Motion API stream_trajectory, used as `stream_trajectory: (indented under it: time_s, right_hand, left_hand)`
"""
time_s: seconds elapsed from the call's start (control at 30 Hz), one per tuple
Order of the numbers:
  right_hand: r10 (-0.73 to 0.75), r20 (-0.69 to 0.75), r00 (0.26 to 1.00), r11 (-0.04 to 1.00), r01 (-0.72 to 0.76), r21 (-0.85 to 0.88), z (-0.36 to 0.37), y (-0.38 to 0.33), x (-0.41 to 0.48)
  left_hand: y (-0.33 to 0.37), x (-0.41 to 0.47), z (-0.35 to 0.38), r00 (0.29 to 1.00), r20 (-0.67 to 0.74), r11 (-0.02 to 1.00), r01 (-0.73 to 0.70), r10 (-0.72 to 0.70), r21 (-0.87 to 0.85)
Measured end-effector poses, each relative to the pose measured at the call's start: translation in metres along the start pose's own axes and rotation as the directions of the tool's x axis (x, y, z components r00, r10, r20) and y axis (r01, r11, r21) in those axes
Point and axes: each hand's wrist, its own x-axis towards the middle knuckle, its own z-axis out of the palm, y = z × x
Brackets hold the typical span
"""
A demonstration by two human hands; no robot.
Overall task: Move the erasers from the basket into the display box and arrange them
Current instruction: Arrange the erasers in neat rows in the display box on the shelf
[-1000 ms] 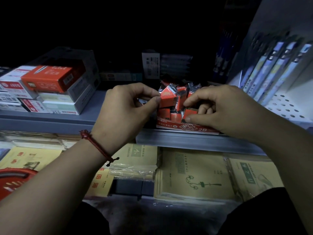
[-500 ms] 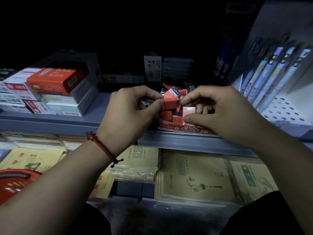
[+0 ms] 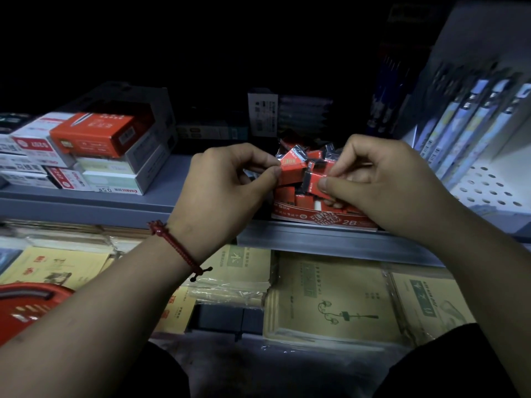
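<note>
A red display box marked 2B stands on the grey shelf, filled with several red wrapped erasers. My left hand pinches one red eraser between thumb and forefinger above the box. My right hand pinches another red eraser just to its right; the two erasers nearly touch. The right hand hides the box's right part. A red basket shows at the lower left edge; its contents are too dark to make out.
Stacked red and white stationery boxes sit on the shelf at left. Carded pens hang on a pegboard at right. Yellow notebooks in plastic wrap lie on the lower shelf. The shelf's back is dark.
Both hands have lifted slightly above the box, each keeping its eraser pinched. The right hand's eraser has turned and come up beside the left one.
</note>
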Motion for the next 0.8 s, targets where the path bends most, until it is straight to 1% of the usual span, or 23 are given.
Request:
stream_trajectory:
  time_s: [0.17, 0.23, 0.33, 0.4, 0.53, 0.67, 0.73, 0.8]
  right_hand:
    - [-0.048, -0.042, 0.998, 0.983, 0.039, -0.18, 0.013, 0.0, 0.0]
    - [-0.069, -0.048, 0.996, 0.974, 0.057, -0.219, 0.016, 0.0, -0.001]
    - [-0.108, 0.002, 0.994, 0.972, 0.106, -0.211, 0.018, -0.001, 0.001]
    - [-0.114, 0.046, 0.992, 0.964, 0.121, -0.236, 0.019, -0.001, 0.003]
    - [-0.091, 0.11, 0.99, 0.948, 0.12, -0.295, 0.017, 0.0, 0.003]
    - [-0.081, 0.174, 0.981, 0.941, 0.133, -0.312, 0.011, -0.003, 0.002]
    - [-0.073, 0.176, 0.982, 0.944, 0.125, -0.305, 0.007, -0.003, 0.002]
    - [-0.076, 0.123, 0.99, 0.965, 0.104, -0.242, 0.006, -0.001, 0.002]
  left_hand:
    - [0.001, 0.0, 0.0, 1.0, -0.009, 1.0, -0.004, 0.004, -0.004]
    - [0.002, -0.001, 0.0, 1.0, -0.006, 1.0, -0.004, 0.004, -0.008]
    - [0.002, -0.002, 0.0, 1.0, -0.01, 1.0, -0.001, 0.001, -0.009]
    - [0.001, -0.002, 0.0, 1.0, -0.011, 1.0, 0.001, -0.001, -0.013]
    - [-0.001, -0.003, 0.0, 1.0, -0.01, 1.0, -0.007, 0.007, -0.017]
    - [-0.002, -0.003, -0.002, 1.0, -0.011, 1.0, -0.005, 0.004, -0.027]
    - [-0.002, -0.004, -0.003, 1.0, -0.013, 1.0, -0.01, 0.01, -0.025]
    - [-0.002, -0.004, -0.003, 1.0, -0.015, 1.0, -0.017, 0.017, -0.016]
